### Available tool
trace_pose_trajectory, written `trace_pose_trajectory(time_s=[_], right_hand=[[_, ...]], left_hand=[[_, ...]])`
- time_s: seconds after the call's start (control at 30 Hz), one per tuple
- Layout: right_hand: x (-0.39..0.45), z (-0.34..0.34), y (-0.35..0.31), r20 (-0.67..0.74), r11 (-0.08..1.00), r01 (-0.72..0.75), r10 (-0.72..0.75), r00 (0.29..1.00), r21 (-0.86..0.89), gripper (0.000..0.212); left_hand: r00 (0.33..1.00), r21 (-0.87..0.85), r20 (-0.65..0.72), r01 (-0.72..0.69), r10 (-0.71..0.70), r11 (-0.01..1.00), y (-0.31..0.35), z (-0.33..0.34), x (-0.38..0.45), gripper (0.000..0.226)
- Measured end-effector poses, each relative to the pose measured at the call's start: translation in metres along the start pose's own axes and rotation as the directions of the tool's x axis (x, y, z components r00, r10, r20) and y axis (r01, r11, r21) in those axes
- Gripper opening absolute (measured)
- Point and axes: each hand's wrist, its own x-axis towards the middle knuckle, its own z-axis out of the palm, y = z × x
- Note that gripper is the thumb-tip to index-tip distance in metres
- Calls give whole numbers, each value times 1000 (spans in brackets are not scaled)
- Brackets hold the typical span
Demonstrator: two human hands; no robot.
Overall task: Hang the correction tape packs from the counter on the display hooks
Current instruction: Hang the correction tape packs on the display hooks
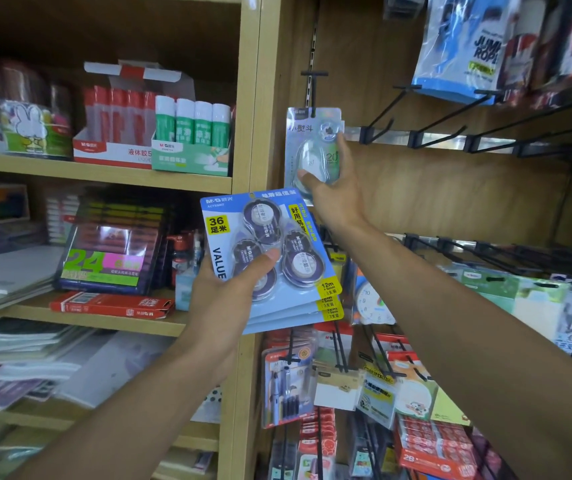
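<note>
My right hand (pixel 333 192) has its fingers (pixel 339 147) curled round the right edge of a pale grey-white single correction tape pack with a clear oval blister (pixel 314 147), thumb pressed on the lower front of the blister, so the pack is pinched and held upright against the wooden display panel. The top of that pack sits at a black metal display hook (pixel 313 85) that projects from a slotted upright strip; I cannot tell whether the hang hole is fully threaded on it. My left hand (pixel 229 289) grips a stack of blue-carded correction tape value packs with three dark round dispensers under clear plastic (pixel 267 251), thumb laid across the front blister, the remaining fingers hidden behind the card. I count the lower corners of at least three cards fanned in that stack, which tilts slightly and is held just below and to the left of the single pack, apart from it. To the right, a row of bare black wire hooks (pixel 451 133) stands out from the panel, and a blue and clear jump rope bag (pixel 464 46) hangs above them. On the wooden shelf (pixel 104 173) to the left stand green-and-white glue sticks in an open carton (pixel 193 133) beside a red-and-white carton of liquid glue (pixel 115 126). Below, further hooks carry assorted carded stationery (pixel 374 386).
</note>
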Motion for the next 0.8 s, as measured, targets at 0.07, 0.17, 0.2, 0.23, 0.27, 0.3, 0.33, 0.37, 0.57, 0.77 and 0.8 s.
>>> trace_pose_trajectory(time_s=[0.07,0.17,0.2,0.23,0.27,0.3,0.33,0.37,0.57,0.77,0.8], right_hand=[[3,1,5,13,999,14,-14,1000,-41,83],[6,5,15,13,994,23,-22,1000,-102,81],[8,8,18,9,993,13,-12,1000,-114,79],[9,10,19,2,993,-7,7,1000,-120,75],[13,11,21,0,990,-33,33,999,-135,72],[16,11,22,4,986,-57,59,998,-154,71],[22,10,24,12,980,-73,76,997,-184,70],[27,9,26,17,973,-89,94,995,-211,70],[61,10,34,43,920,-168,195,980,-355,75],[72,12,46,57,904,-194,233,971,-381,75],[72,10,46,62,902,-196,237,969,-385,75]], left_hand=[[1000,-4,5,5,-5,1000,-1,-2,-1,49],[1000,10,11,9,-9,1000,-3,-9,-3,47],[1000,16,14,7,-7,1000,-3,-12,-3,49],[1000,18,14,4,-4,1000,-3,-15,-4,52],[1000,20,11,1,-1,1000,-2,-18,-3,56],[1000,19,6,0,0,1000,-1,-20,-3,60],[1000,16,1,0,0,1000,0,-22,-3,63],[1000,13,-3,1,-1,1000,1,-23,-3,64],[1000,42,1,17,-17,999,-2,-32,-7,64],[998,76,27,54,-56,996,-8,-38,-13,69],[998,75,35,58,-61,995,-8,-37,-13,68]])
